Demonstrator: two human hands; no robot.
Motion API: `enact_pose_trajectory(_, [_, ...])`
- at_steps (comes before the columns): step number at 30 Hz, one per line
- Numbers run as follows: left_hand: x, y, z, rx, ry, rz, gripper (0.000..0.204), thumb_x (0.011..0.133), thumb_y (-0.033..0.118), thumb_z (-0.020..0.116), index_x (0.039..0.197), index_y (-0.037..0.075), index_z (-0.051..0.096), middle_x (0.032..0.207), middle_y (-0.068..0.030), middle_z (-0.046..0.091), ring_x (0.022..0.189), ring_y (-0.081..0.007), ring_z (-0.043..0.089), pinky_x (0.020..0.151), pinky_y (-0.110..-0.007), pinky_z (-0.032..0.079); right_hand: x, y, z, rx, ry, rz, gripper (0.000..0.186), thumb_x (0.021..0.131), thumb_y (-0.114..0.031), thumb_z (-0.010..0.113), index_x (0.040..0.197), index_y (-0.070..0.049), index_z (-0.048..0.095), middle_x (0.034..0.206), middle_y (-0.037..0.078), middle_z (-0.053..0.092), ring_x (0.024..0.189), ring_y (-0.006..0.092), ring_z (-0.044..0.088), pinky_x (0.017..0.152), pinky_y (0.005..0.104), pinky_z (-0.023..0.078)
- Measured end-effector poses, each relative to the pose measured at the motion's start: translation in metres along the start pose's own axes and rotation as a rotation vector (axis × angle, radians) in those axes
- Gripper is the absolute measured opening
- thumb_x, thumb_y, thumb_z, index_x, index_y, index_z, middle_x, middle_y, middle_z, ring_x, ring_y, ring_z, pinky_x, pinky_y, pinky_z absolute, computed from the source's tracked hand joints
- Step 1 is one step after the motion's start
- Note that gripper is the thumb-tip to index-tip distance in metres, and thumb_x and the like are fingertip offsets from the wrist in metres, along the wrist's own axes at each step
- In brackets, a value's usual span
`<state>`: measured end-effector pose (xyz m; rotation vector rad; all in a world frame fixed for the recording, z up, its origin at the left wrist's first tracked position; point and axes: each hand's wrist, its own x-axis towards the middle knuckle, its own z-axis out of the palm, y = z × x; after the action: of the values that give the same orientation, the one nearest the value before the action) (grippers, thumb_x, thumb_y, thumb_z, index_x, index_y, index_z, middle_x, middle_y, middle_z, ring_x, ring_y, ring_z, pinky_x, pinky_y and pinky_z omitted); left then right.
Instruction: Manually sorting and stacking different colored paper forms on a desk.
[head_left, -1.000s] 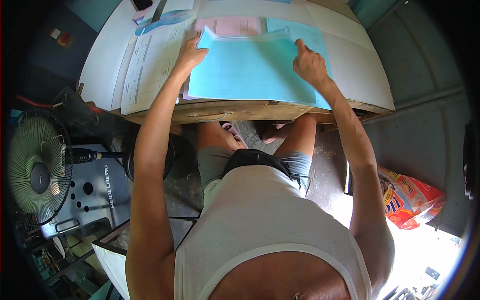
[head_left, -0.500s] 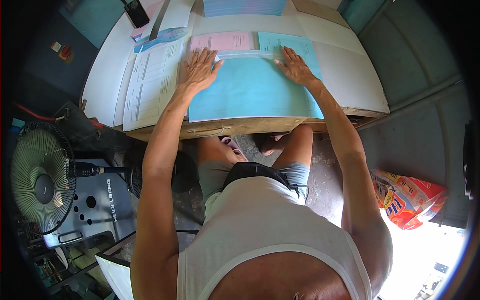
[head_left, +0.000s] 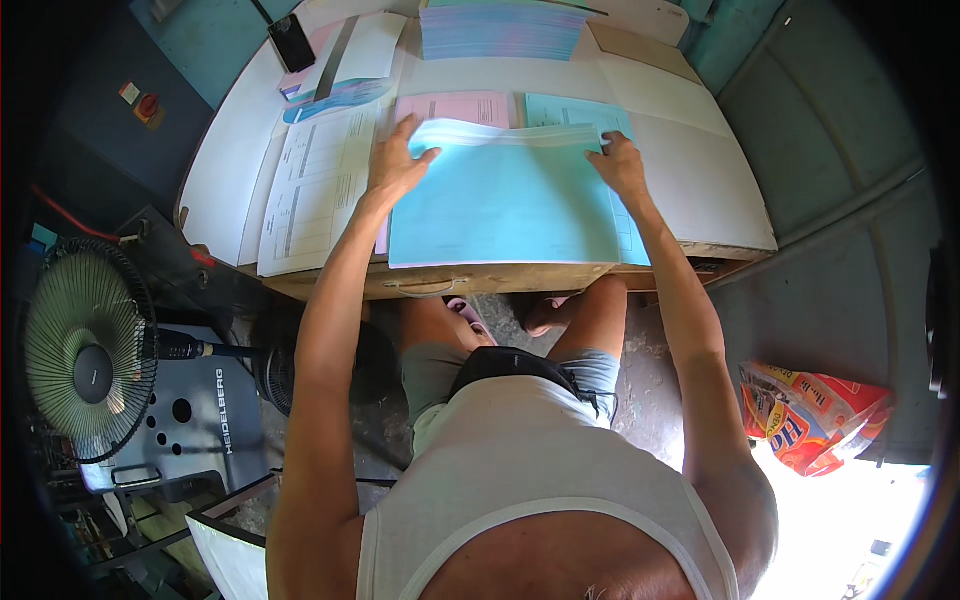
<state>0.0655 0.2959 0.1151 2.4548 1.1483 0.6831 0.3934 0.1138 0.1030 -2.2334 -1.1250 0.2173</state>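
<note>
A set of light blue paper sheets (head_left: pixel 505 205) lies at the near edge of the table, its pale layered far edge raised and slightly bowed. At its far left corner, my left hand (head_left: pixel 400 168) grips the sheets, thumb on top. My right hand (head_left: pixel 622 165) holds the far right corner, with its fingers curled and the thumb over the paper. Fingertips of both hands are partly hidden. Beneath and beyond the blue sheets are pink printed forms (head_left: pixel 455 108) on the left and blue-green printed forms (head_left: pixel 570 109) on the right.
White printed forms (head_left: pixel 318 185) lie left of my left hand. A tall stack of blue and pink paper (head_left: pixel 503 32) stands at the back, with a black phone (head_left: pixel 292 43) at the far left. Below the tabletop is a drawer handle (head_left: pixel 427 290); a fan (head_left: pixel 90 350) stands left.
Both hands went from lying flat near the sheets' far corners to gripping those corners. The far edge of the blue sheets has lifted and fanned slightly. The view has shifted a little.
</note>
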Motion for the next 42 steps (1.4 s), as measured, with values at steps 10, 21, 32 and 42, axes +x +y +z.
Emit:
enact_pose_trajectory(10, [-0.013, 0.086, -0.036, -0.112, 0.033, -0.043, 0.031, 0.087, 0.022, 0.074, 0.101, -0.005, 0.073, 0.087, -0.0249, 0.073, 0.077, -0.0352, 0.073, 0.071, -0.043, 0.057, -0.049, -0.060, -0.028, 0.321, 0.072, -0.119, 0.033, 0.089, -0.028, 0.068, 0.096, 0.004, 0.069, 0.079, 0.018, 0.068, 0.073, 0.0280, 0.066, 0.070, 0.0396, 0.052])
enact_pose_trajectory(21, [-0.019, 0.057, -0.042, -0.472, 0.209, -0.189, 0.025, 0.099, 0.023, 0.064, 0.098, -0.002, 0.071, 0.076, -0.0108, 0.069, 0.064, -0.0199, 0.059, 0.061, -0.038, 0.045, -0.052, -0.061, -0.060, 0.299, 0.204, -0.223, 0.024, 0.091, -0.010, 0.061, 0.110, 0.003, 0.066, 0.093, 0.018, 0.071, 0.085, 0.0291, 0.069, 0.078, 0.0407, 0.053])
enact_pose_trajectory(32, [-0.063, 0.029, -0.050, -1.078, 0.353, 0.202, 0.036, 0.098, 0.008, 0.056, 0.132, -0.003, 0.055, 0.123, -0.0105, 0.063, 0.116, -0.0191, 0.056, 0.103, -0.035, 0.040, -0.102, -0.048, -0.050, 0.976, 0.287, -0.310, 0.036, 0.092, -0.004, 0.060, 0.127, 0.001, 0.053, 0.114, 0.009, 0.059, 0.108, 0.0182, 0.052, 0.102, 0.0323, 0.038])
enact_pose_trajectory(42, [-0.056, 0.030, -0.041, -1.099, 0.329, 0.226, 0.038, 0.095, 0.010, 0.067, 0.129, -0.002, 0.058, 0.119, -0.0092, 0.065, 0.110, -0.0154, 0.060, 0.099, -0.031, 0.044, -0.102, -0.039, -0.058, 0.865, 0.217, -0.311, 0.044, 0.091, -0.004, 0.064, 0.133, 0.000, 0.051, 0.111, 0.013, 0.061, 0.108, 0.0208, 0.056, 0.096, 0.0351, 0.047])
